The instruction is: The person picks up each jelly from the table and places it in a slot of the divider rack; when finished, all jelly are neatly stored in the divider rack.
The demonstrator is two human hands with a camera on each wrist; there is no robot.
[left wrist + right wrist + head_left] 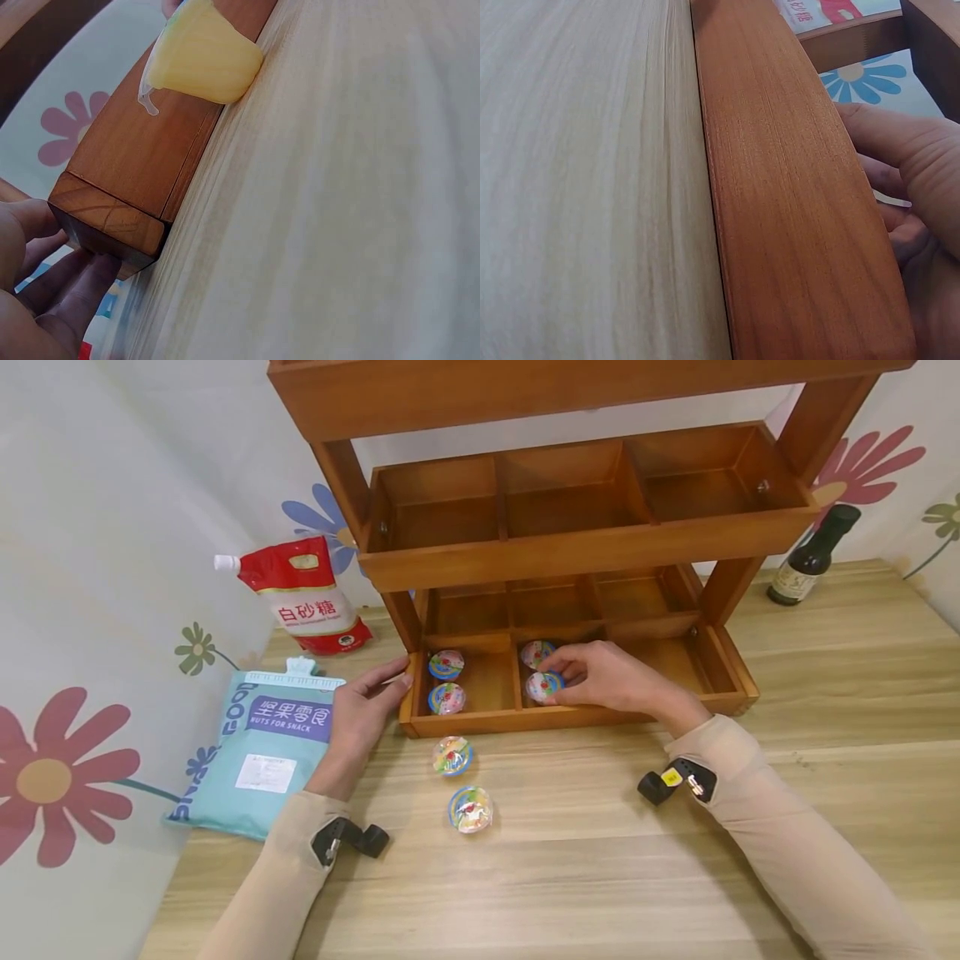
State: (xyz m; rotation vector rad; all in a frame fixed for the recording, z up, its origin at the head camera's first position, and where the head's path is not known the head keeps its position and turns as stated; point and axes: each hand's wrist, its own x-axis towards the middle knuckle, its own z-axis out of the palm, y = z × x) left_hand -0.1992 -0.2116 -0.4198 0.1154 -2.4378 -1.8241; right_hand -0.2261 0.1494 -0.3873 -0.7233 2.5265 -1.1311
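My right hand (611, 678) reaches into the bottom tier's middle front compartment and pinches a jelly cup (542, 687) with a printed lid. Just behind that cup is another jelly cup (536, 652). In the right wrist view the tray's front board (787, 180) hides what the fingers hold. My left hand (365, 714) touches the left end of the wooden rack (480, 723), its fingers against the end face in the left wrist view. Two jelly cups (447, 698) sit in the left front compartment. Two more stand on the table, the nearer jelly cup (471, 810) and one closer to the rack.
At the left are a red-and-white sugar pouch (307, 597) and a light-blue nut snack bag (262, 760). A dark bottle (810, 560) stands right of the rack. The rack's upper tier (585, 547) overhangs the bottom compartments. Wood-grain table (585, 860) extends in front.
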